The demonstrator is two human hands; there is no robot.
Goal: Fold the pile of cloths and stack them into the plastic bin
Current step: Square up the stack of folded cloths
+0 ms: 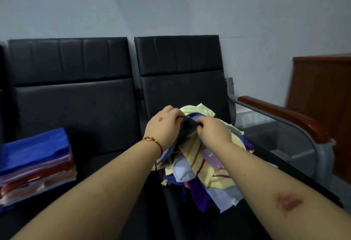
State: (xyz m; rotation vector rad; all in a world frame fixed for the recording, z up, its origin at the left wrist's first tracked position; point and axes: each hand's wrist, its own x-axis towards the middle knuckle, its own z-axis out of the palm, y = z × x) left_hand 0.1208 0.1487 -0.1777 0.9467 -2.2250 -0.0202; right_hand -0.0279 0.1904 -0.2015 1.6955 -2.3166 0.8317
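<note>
The pile of cloths, a loose multicolored heap, lies on the right black chair seat. The left hand and right hand both pinch a dark blue cloth atop it.

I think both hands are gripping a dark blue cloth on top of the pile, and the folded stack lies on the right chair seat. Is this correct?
Not quite. The head view shows the folded stack on the left chair seat. The rest holds: the left hand and right hand grip the dark blue cloth atop the pile.
</note>
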